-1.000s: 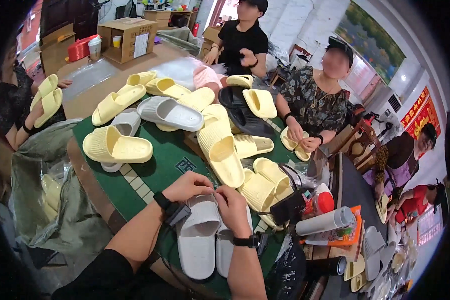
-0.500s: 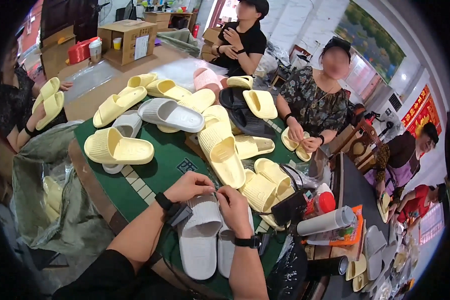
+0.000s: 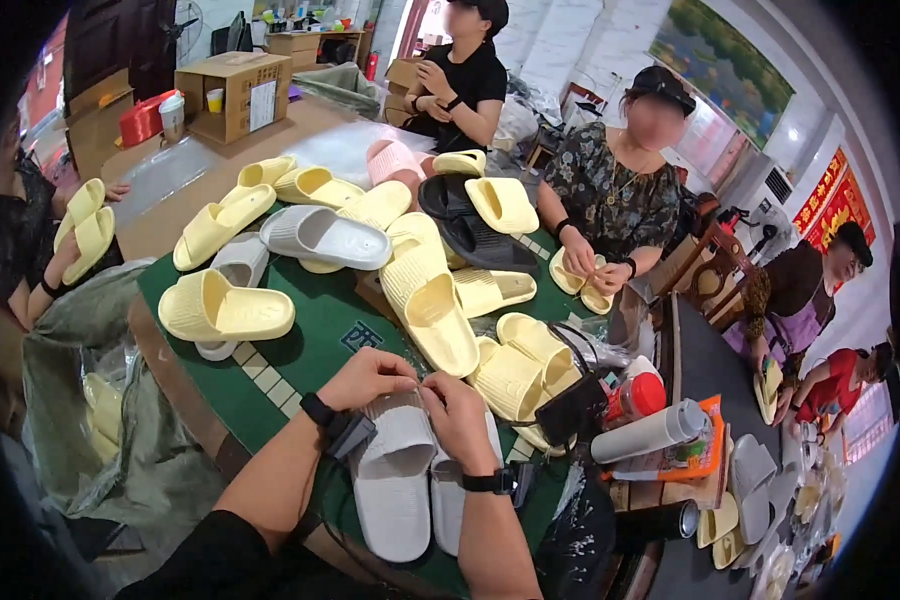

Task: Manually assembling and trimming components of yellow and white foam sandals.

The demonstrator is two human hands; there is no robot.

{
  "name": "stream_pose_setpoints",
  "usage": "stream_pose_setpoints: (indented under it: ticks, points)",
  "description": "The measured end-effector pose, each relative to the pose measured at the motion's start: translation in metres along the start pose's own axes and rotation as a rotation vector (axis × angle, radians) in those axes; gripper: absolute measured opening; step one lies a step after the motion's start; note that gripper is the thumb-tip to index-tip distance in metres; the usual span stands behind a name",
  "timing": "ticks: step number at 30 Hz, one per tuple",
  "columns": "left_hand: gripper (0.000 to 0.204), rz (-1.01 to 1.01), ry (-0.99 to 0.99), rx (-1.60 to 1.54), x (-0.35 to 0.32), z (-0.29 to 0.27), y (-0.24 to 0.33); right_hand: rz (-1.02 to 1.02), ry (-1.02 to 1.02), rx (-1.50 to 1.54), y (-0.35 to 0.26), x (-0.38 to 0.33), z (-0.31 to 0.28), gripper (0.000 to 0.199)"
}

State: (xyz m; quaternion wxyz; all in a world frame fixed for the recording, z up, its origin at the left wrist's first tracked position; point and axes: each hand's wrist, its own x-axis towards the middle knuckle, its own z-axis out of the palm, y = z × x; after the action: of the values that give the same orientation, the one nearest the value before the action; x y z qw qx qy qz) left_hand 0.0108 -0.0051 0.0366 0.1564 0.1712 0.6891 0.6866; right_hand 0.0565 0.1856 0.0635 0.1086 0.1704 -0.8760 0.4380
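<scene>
While over grey slippers (image 3: 392,500), left hand (image 3: 368,378), right hand (image 3: 458,415) curled inward — grip closure unclear

four gray slippers (image 3: 392,500) lie on the green table (image 3: 320,330): two at its near edge, two farther back. beyond it, one yellow cup (image 3: 214,100) and one white-lidded cup (image 3: 173,118); right of it, one white bottle (image 3: 645,433) and one red-lidded jar (image 3: 645,394). past its edges, five other people (image 3: 615,195).
</scene>
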Motion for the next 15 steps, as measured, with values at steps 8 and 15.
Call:
stream_pose_setpoints:
  ticks: [8, 15]
  points:
    - [0.012, 0.002, 0.004, 0.031, 0.000, 0.003, 0.004, -0.082, 0.008, -0.077, 0.004, 0.000, -0.001, 0.009]
    - [0.011, -0.053, 0.045, -0.046, -0.002, 0.005, 0.011, -0.079, 0.001, -0.101, 0.000, -0.001, -0.002, 0.009]
